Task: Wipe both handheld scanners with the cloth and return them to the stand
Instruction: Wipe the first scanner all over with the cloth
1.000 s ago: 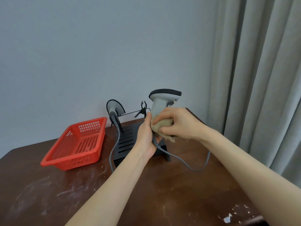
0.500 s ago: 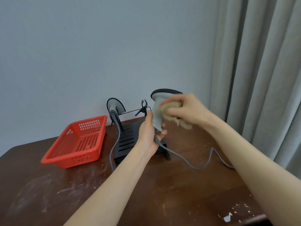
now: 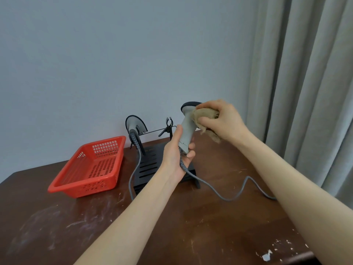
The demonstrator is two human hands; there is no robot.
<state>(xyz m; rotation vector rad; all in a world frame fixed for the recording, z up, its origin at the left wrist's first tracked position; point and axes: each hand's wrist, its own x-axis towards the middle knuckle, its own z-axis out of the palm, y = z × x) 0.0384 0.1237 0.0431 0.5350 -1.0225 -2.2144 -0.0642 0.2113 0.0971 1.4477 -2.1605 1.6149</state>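
My left hand (image 3: 176, 155) grips the lower handle of a grey handheld scanner (image 3: 186, 131), held upright above the table. Its grey cable (image 3: 225, 196) trails right across the tabletop. My right hand (image 3: 223, 121) holds a bunched tan cloth (image 3: 205, 115) against the scanner's dark-topped head, hiding most of the head. A second grey scanner (image 3: 134, 125) sits in the left side of the black slotted stand (image 3: 149, 165). The stand's right clip (image 3: 169, 125) holds nothing.
A red perforated basket (image 3: 91, 167) stands left of the stand on the scratched brown table (image 3: 191, 226). Grey curtains (image 3: 309, 83) hang at the right, a plain wall behind. White flecks lie near the table's front right edge.
My right hand with the cloth has moved from the scanner's handle up to its head. The scanner's cable has spread further right on the table.
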